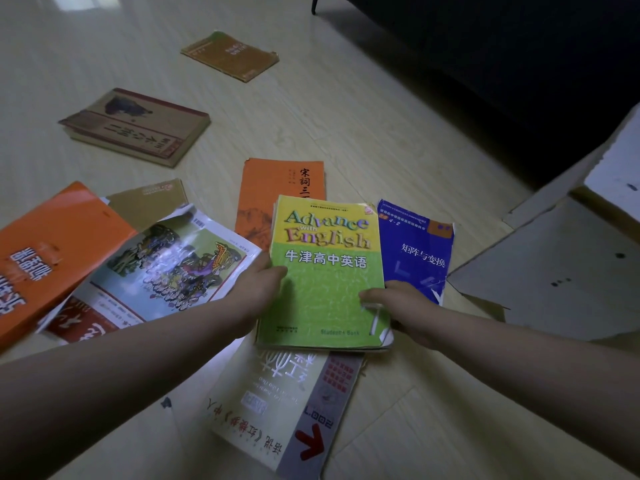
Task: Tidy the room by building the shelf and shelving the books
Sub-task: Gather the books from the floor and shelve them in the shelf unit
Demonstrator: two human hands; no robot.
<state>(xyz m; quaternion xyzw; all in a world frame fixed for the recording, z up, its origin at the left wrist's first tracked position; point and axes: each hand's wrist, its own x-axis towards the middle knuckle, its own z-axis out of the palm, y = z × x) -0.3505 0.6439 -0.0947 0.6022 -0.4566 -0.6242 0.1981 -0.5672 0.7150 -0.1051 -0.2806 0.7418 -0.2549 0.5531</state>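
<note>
The green book [325, 271] is gripped from both sides. The left hand [263, 285] is closed on its left edge and the right hand [398, 303] on its lower right edge, each with the thumb laid on the cover. This two-sided hold is judged to suit squaring and lifting, since further page edges are seen under the cover and a small pile may be carried with it. The book is held low over the floor [346, 116], above a grey book [284, 403] and between an orange book [277, 192] and a blue book [419, 251]. Whether it rests on them cannot be told. Its cover is yellow above and green below, titled "Advance with English", and is worn and curled at the lower right corner. White shelf panels [554, 271] lie near on the right. A brown book [138, 126] lies flat farther off, so the gathering is judged to be at an early stage.
</note>
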